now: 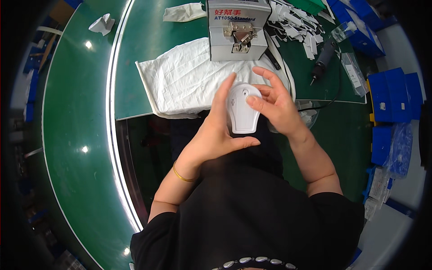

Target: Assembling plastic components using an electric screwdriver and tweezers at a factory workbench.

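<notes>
In front of my body is a white plastic shell (243, 114), rounded at the far end and narrower at the near end, its hollow side facing up. A small round hole shows near its rounded end. My right hand (274, 101) grips it at the far right, thumb on the inner face and some fingers behind, the index finger raised. My left hand (220, 121) lies along the shell's left edge with fingers stretched and thumb apart below the near end. Whether the left fingers press on the shell's underside is hidden.
A grey machine (238, 31) with a metal head stands on white cloth (180, 72) ahead. A dark electric screwdriver (324, 60) and piled white plastic pieces (297, 24) lie at right. Blue bins (391, 94) line the far right. A white part (102, 24) sits on the green surface at left.
</notes>
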The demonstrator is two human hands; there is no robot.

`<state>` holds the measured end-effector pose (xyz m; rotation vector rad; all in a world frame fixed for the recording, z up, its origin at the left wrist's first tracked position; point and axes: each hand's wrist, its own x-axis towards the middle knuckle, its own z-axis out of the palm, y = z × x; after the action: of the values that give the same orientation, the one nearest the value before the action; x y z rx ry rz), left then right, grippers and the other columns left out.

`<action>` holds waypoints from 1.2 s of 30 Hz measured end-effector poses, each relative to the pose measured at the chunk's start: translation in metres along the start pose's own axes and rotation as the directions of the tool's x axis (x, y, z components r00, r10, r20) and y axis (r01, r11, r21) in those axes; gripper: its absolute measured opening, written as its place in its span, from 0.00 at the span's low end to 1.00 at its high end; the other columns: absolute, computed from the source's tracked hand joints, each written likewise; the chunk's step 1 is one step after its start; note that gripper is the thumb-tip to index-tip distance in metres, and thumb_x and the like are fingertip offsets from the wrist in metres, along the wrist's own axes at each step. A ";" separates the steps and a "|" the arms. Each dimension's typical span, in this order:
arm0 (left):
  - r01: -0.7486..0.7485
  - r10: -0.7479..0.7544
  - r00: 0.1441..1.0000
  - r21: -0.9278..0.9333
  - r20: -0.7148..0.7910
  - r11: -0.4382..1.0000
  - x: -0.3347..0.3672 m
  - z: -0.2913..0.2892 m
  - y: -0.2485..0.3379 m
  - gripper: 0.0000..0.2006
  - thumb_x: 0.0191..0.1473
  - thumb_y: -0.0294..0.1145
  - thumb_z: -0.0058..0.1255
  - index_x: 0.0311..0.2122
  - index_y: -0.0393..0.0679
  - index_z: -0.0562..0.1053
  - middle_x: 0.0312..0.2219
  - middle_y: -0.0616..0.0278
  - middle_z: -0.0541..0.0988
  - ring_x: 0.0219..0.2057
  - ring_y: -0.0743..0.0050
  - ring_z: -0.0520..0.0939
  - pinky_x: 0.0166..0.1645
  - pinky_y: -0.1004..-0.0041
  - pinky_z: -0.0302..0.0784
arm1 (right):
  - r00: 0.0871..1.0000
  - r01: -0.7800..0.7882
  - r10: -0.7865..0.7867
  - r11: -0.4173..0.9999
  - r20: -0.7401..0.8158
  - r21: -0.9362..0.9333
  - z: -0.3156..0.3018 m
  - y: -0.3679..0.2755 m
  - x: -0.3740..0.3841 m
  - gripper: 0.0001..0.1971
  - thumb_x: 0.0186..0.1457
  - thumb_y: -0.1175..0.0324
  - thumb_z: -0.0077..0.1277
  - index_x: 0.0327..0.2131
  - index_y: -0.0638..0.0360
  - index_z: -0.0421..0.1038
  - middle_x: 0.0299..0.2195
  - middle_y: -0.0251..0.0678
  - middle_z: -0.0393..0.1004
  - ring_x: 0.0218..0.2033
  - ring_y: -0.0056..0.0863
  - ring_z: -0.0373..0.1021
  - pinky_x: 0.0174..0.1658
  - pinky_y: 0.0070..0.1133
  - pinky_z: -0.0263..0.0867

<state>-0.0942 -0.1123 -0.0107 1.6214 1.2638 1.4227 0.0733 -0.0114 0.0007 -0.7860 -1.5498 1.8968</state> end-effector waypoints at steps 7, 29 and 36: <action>0.094 -0.088 0.988 0.043 -0.127 0.995 0.005 0.003 -0.028 0.51 0.32 0.27 0.73 0.64 0.41 0.56 0.57 0.51 0.68 0.60 0.49 0.68 0.62 0.61 0.65 | 0.592 -0.320 -0.606 0.429 -0.532 -0.845 -0.177 -0.042 0.057 0.36 0.50 0.54 0.64 0.58 0.63 0.64 0.50 0.49 0.73 0.51 0.37 0.71 0.52 0.29 0.68; -0.033 0.036 0.999 0.314 -0.005 0.949 0.016 0.000 -0.040 0.39 0.32 0.26 0.71 0.57 0.49 0.71 0.58 0.47 0.68 0.58 0.44 0.69 0.60 0.58 0.67 | 0.706 0.661 -0.636 0.750 -0.311 -0.030 -0.005 -0.137 0.103 0.17 0.52 0.81 0.53 0.45 0.64 0.63 0.33 0.38 0.73 0.31 0.26 0.74 0.40 0.24 0.72; -0.034 0.038 0.999 0.292 -0.007 0.956 0.014 -0.001 -0.043 0.40 0.33 0.25 0.71 0.58 0.48 0.71 0.58 0.48 0.68 0.59 0.46 0.68 0.62 0.60 0.65 | 0.740 0.602 -0.655 0.747 -0.153 -0.283 0.013 -0.141 0.115 0.25 0.47 0.79 0.64 0.47 0.63 0.63 0.36 0.36 0.73 0.37 0.24 0.73 0.42 0.21 0.71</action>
<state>-0.1067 -0.0847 -0.0438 1.8382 1.5171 1.3158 -0.0050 0.0888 0.1312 -0.4573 -1.6111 1.0991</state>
